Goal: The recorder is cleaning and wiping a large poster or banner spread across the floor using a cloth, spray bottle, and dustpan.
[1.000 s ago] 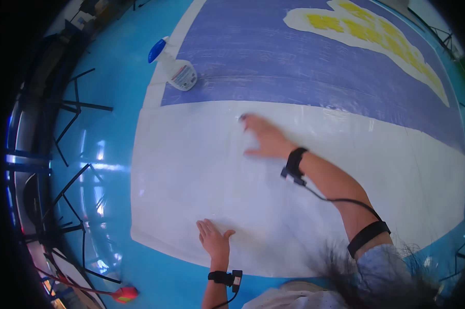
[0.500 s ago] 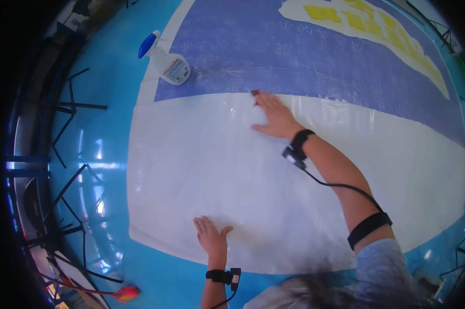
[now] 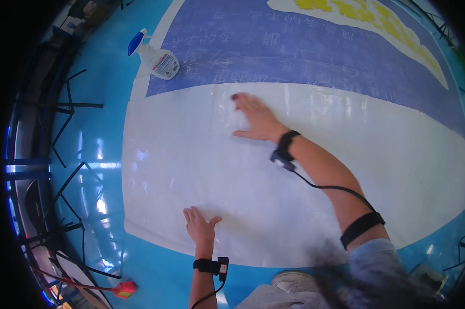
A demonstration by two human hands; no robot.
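A large glossy sheet lies before me, its nearer part white (image 3: 165, 170) and its far part a blue-purple band (image 3: 201, 67) with faint pale writing. My right hand (image 3: 258, 118) reaches onto the white just short of the band, fingers stretched out and thumb apart. A small dark-red bit shows at its fingertips; what it is I cannot make out. My left hand (image 3: 200, 229) rests near the sheet's front left edge, fingers extended and thumb spread, holding nothing. A white spray bottle with a blue head (image 3: 163, 64) stands on the band's left end.
Yellow lettering (image 3: 366, 13) on a white patch fills the sheet's far right. Shiny blue floor (image 3: 88, 149) surrounds it. Black folding metal legs (image 3: 70, 206) stand at the left, above a red brush-like head on a handle (image 3: 124, 289). A shoe (image 3: 293, 280) shows at the front edge.
My right hand has drawn slightly back from the band's border onto the white and moved left. The whole view has shifted a little; my left hand still rests near the front edge.
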